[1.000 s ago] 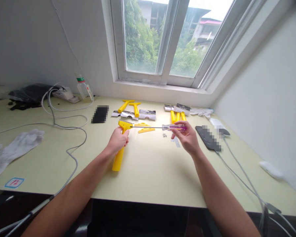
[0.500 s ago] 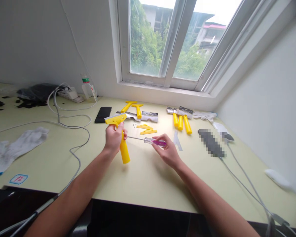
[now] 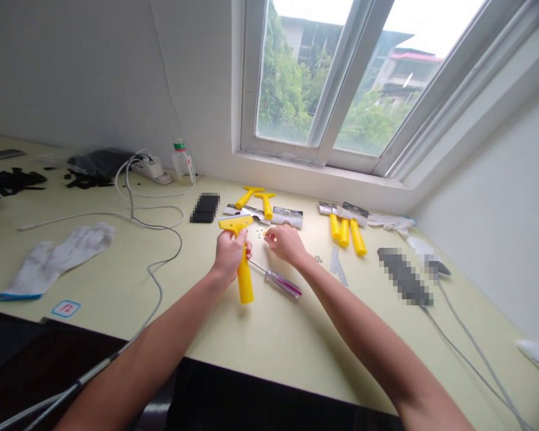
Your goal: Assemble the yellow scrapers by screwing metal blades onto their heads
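My left hand [image 3: 230, 254] is closed around a yellow scraper [image 3: 245, 281], held upright with its head and metal blade edge at the top. A screwdriver [image 3: 282, 284] with a clear and purple handle lies on the table to the right of the scraper, its shaft pointing at my left hand. My right hand [image 3: 287, 242] is over the table beside several small screws [image 3: 259, 233], fingers curled together. A bit of yellow shows at its fingertips, and the hand hides the loose yellow pieces. Whatever is in those fingers is too small to tell.
Yellow scraper handles [image 3: 268, 206] and packaged scrapers [image 3: 344, 230] lie toward the window. Metal blades [image 3: 339, 267] rest at right, near more small parts [image 3: 318, 258]. White gloves [image 3: 63, 257], a cable [image 3: 161, 263], a bottle [image 3: 182, 161] and a power strip [image 3: 155, 170] occupy the left.
My right hand has let go of the screwdriver, now on the table, and moved forward to the small screws and yellow pieces. My left hand still holds the scraper. The view has shifted left.
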The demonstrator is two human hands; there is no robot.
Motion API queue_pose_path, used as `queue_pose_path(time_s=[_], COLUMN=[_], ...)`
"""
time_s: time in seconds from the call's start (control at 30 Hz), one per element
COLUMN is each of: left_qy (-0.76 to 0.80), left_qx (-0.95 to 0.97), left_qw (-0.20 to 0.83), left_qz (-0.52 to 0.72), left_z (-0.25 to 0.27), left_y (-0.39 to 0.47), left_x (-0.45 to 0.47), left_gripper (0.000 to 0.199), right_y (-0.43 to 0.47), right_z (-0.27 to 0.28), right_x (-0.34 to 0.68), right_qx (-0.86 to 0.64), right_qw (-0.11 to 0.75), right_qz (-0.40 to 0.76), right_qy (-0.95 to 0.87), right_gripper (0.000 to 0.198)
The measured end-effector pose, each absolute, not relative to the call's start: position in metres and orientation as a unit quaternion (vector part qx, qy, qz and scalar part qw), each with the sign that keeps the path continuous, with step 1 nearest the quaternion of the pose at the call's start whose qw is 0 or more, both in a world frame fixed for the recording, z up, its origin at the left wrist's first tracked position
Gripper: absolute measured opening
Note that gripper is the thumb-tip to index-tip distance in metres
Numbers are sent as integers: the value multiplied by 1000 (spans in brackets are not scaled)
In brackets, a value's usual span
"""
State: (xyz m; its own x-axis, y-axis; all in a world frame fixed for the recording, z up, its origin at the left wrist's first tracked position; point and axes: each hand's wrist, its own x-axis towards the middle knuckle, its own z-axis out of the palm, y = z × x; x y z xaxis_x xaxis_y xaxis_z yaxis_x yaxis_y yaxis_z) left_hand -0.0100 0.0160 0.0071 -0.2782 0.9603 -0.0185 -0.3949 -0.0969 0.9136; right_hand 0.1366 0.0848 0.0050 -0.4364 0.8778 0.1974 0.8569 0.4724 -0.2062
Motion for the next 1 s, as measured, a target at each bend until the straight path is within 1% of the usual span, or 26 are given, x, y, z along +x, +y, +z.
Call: queue_pose_path(time_s=[0.13,0.2,0.4,0.57,0.63,0.77,0.83,0.9,1.0], left_qy=[444,441,436,425,406,320,303,325,391], left_qx=[322,321,312,306,315,329,342,379,471], left_qw=[501,503,520,541,564,630,633,594,453], left_qz=[670,671,665,658,647,627,625,630,648], left_z=[6,7,12,14,14,14,15,15,14], left_y=[16,16,14,12,11,9,8,8,6], left_x=[-10,-10,-8,-8,-8,-9,-9,-8,-6], left_gripper=[21,20,18,19,20,13,16,20,33], right_y=[97,96,98,96,91,82,80,78,75], right_z=[1,0,2,-2,-2,12,24,36,54], right_x=[111,104,100,111,119,143,158,174,192], right_qx=[-553,-566,-576,-537,-522,-499,-489,-466,-414], right_qw=[110,100,83,100,123,181,217,290,402], right_qz=[17,14,56,119,131,150,172,219,306], right_qy=[-826,-818,-811,-829,-834,-834,-827,-807,-758], right_gripper=[29,29,21,13,12,11,11,12,17])
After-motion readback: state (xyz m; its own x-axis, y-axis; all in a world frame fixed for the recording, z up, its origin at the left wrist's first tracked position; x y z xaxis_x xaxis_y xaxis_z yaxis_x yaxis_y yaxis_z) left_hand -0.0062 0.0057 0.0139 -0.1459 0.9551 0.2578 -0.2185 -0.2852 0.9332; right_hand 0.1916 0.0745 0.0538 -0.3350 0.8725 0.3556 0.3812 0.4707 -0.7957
